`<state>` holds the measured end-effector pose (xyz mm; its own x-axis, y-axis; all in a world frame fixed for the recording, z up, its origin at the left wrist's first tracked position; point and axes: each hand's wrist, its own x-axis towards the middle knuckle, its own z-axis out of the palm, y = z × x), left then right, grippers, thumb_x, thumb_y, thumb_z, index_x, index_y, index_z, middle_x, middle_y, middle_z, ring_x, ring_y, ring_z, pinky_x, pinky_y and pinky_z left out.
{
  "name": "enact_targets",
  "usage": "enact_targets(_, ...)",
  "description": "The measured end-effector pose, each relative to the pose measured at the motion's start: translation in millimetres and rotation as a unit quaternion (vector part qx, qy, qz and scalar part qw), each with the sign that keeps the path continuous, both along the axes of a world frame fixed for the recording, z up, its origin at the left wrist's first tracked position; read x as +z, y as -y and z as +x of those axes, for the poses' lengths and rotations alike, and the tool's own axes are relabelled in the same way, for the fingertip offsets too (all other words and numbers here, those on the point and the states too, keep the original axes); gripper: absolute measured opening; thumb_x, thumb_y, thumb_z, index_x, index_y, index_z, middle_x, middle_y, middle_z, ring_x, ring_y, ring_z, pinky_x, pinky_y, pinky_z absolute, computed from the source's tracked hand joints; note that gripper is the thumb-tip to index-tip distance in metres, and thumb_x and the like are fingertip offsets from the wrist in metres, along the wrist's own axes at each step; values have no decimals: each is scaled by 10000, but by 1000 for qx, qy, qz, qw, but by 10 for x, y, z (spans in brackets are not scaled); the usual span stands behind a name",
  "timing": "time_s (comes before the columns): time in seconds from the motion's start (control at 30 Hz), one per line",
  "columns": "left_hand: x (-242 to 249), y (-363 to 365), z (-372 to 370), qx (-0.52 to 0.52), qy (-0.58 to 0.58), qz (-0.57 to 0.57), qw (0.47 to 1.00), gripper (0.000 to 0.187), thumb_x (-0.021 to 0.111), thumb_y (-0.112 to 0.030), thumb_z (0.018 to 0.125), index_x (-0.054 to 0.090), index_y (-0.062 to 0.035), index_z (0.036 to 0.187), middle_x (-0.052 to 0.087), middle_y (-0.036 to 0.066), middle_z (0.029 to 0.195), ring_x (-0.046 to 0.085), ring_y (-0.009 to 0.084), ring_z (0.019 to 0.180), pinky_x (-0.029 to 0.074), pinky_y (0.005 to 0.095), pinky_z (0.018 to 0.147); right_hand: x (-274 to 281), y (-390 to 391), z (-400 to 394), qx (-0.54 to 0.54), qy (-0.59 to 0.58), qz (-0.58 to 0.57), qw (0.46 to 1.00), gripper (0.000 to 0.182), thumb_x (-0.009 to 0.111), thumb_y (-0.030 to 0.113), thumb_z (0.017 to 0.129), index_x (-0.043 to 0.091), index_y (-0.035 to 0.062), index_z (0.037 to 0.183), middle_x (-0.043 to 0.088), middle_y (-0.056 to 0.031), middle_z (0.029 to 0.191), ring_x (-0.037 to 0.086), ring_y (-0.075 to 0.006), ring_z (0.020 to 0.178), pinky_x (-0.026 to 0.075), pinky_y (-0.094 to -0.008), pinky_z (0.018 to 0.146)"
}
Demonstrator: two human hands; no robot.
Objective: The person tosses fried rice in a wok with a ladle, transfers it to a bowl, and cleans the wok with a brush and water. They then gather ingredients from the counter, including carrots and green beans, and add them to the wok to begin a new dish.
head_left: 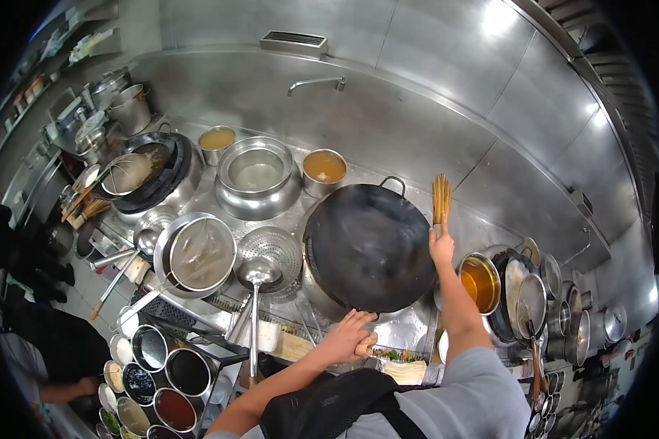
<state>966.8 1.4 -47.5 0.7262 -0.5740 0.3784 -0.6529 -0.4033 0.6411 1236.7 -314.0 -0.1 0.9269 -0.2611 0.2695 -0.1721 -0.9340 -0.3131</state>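
Observation:
My right hand (441, 247) is closed round the base of a bamboo wok brush (441, 196). Its bristles point up and away, just beyond the right rim of a large black wok (366, 245). The wok sits on the burner in front of me, with dark, bare metal inside and a loop handle on its far rim. At the near rim, my left hand (350, 338) appears closed on the wok's near handle, which the fingers largely hide.
Left of the wok are a perforated strainer (277, 245), a ladle (259, 272) and a fine sieve (201, 252). Behind stand a water pot (256, 172) and a broth pot (324, 168). An oil pot (479, 285) is at right. Sauce containers (174, 410) and another person (47, 358) are at left.

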Motion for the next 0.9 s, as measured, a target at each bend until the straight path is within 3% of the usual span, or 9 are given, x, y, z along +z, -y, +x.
enact_targets(0.1, 27, -16, -6, -3, -12, -8, 1000, 453, 838, -352, 761, 716, -76, 1099, 481, 168, 1516, 395, 353, 1453, 287, 554, 1225, -454, -207, -17, 124, -125, -97, 980, 589, 726, 355, 877, 599, 157, 1417, 743, -265, 1002, 736, -441, 958, 620, -535, 799)
enact_targets(0.13, 32, -26, 0, -8, -14, -12, 1000, 455, 836, -347, 765, 715, -79, 1112, 475, 167, 1523, 399, 359, 1452, 284, 554, 1228, -39, -647, -349, 139, -365, 3, 920, 627, 764, 318, 852, 587, 172, 1435, 747, -249, 1007, 759, -385, 915, 664, -464, 673)
enact_targets(0.3, 47, -79, 38, -23, -5, 6, 1000, 456, 829, -344, 775, 715, -101, 1145, 485, 176, 1515, 411, 376, 1446, 277, 553, 1233, 397, -1358, -818, 274, -512, 384, 718, 754, 745, 371, 920, 418, 305, 1596, 724, -130, 1040, 719, -272, 704, 614, -399, 517)
enact_targets(0.37, 28, -47, 6, -14, -8, -4, 1000, 461, 828, -347, 776, 715, -105, 1152, 484, 185, 1513, 409, 382, 1444, 278, 559, 1229, -49, -1381, -262, 294, -409, 466, 727, 734, 702, 350, 955, 378, 323, 1613, 720, -130, 1003, 714, -259, 689, 589, -392, 491)
enact_targets(0.43, 54, 23, 41, -22, -3, -5, 1000, 456, 824, -345, 781, 712, -102, 1151, 481, 192, 1510, 409, 394, 1440, 281, 569, 1223, -537, -1603, 44, 118, -154, 307, 932, 731, 697, 331, 944, 391, 304, 1608, 710, -131, 967, 707, -264, 677, 595, -397, 497)
enact_targets(0.6, -9, 11, 40, -24, -3, -1, 1000, 451, 835, -378, 778, 718, -75, 1091, 469, 183, 1526, 399, 403, 1446, 282, 576, 1220, 38, -1271, -843, 192, -411, 364, 813, 798, 731, 322, 921, 358, 302, 1627, 666, -115, 933, 664, -190, 691, 593, -375, 535)
enact_targets(0.67, -57, 23, 48, -18, -6, 8, 1000, 470, 856, -387, 758, 721, -55, 1062, 458, 169, 1545, 393, 405, 1451, 273, 580, 1225, 249, -340, -855, 219, -526, 166, 805, 817, 790, 471, 861, 423, 386, 1586, 695, -101, 1164, 717, -264, 899, 618, -432, 580)
enact_targets(0.77, 99, 24, 5, -19, 1, 8, 1000, 457, 860, -383, 759, 725, -50, 1042, 457, 172, 1544, 393, 406, 1451, 265, 580, 1230, 198, 641, -490, 35, -119, -153, 980, 659, 639, 339, 962, 450, 115, 1552, 751, -254, 996, 714, -463, 972, 589, -541, 825)
enact_targets(0.9, 140, 71, 2, -19, -12, 41, 999, 454, 859, -394, 762, 723, -40, 1013, 439, 172, 1559, 366, 404, 1471, 252, 582, 1235, 615, 523, -1467, 78, 66, 192, 976, 699, 612, 353, 997, 362, 148, 1617, 709, -266, 1220, 697, -419, 1124, 544, -470, 957)
